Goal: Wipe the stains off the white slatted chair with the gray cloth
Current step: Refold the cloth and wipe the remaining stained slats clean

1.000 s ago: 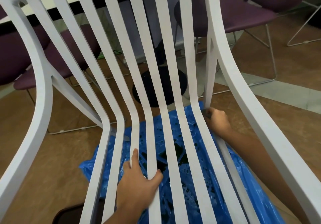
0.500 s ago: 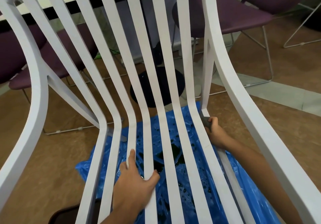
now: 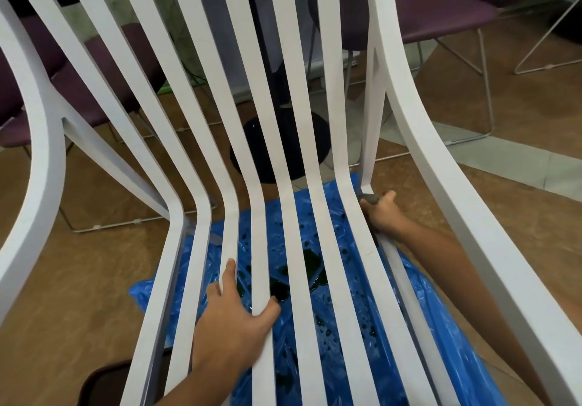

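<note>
Right hand (image 3: pixel 382 216) slid up the right rail of white slatted chair (image 3: pixel 406 106) to strut foot, fingers curled on gray cloth (image 3: pixel 369 199); left hand (image 3: pixel 234 317) grips mid slat, gaps open beside

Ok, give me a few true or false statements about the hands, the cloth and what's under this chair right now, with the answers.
1. The right hand holds the gray cloth at the right edge of the seat of the white slatted chair. True.
2. The left hand is lifted clear of the chair. False: it grips a seat slat, with the thumb hooked round it.
3. A blue plastic sheet lies on the floor under the chair. True.
4. The sheet is dry. False: dark green puddles and droplets sit on it.
</note>
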Demonstrator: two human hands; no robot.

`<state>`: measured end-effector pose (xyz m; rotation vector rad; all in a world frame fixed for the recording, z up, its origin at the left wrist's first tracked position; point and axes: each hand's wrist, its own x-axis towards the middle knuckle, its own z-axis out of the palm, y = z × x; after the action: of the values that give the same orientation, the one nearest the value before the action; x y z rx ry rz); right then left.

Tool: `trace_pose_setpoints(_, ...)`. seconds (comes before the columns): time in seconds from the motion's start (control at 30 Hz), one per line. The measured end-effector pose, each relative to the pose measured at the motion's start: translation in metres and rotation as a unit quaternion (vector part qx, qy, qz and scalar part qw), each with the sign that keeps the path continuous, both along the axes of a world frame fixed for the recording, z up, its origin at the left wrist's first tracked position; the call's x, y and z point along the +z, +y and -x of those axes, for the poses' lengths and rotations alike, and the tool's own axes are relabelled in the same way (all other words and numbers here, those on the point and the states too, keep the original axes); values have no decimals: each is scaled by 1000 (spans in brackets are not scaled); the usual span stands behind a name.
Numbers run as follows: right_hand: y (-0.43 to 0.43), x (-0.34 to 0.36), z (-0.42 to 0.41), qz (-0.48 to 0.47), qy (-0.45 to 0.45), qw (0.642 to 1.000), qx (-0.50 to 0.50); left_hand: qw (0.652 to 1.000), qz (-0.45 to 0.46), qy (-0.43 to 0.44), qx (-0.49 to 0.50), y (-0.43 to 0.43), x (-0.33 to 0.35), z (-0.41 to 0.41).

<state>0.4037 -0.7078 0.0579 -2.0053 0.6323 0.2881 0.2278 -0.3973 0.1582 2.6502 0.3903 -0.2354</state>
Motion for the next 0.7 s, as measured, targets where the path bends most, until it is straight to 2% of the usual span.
trace_pose_setpoints(0.17, 1, 6, -20, 34, 4, 998, 53, 1000, -3, -2, -1, -1, 0, 0)
trace_pose_setpoints(0.43, 3, 0, -23, 130, -3, 990, 59, 1000, -10, 8, 2, -2, -2, 1)
trace_pose_setpoints(0.57, 2, -3, -25, 137, 6, 988, 67, 1000, -12, 11, 2, -1, -1, 1)
trace_pose_setpoints(0.7, 1, 4, -21, 144, 14, 986, 84, 998, -50, 14, 16, -4, 2, 2)
